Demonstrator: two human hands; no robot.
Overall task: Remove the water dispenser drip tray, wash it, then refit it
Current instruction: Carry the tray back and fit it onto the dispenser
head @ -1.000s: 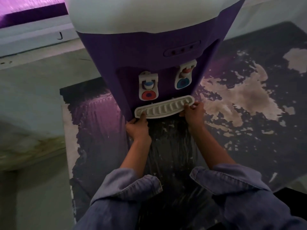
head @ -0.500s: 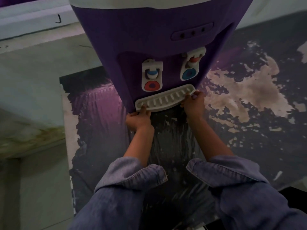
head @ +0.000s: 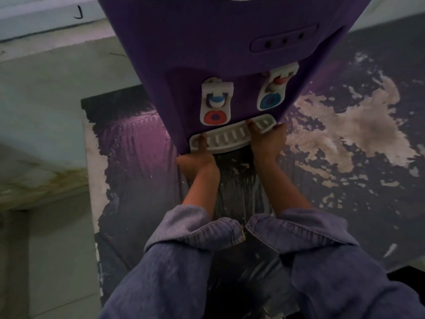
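A purple water dispenser (head: 207,54) stands on a worn dark counter. Its white slotted drip tray (head: 227,135) sits at the base, below two white taps with red (head: 215,117) and blue (head: 271,100) discs. My left hand (head: 199,158) grips the tray's left end, thumb on the grille, fingers hidden under it. My right hand (head: 266,138) grips the right part, thumb laid over the slots. Both forearms come out of rolled blue denim sleeves.
The dark countertop (head: 345,180) has pale patches where its coating has peeled. A pale stone ledge (head: 41,111) lies to the left, with a stained edge lower down. A white sill (head: 46,19) runs along the back left.
The view has shifted closer and lower on the dispenser. My thumbs have moved up onto the tray's grille, the right hand reaching further in over the slots. The tray stays at the base.
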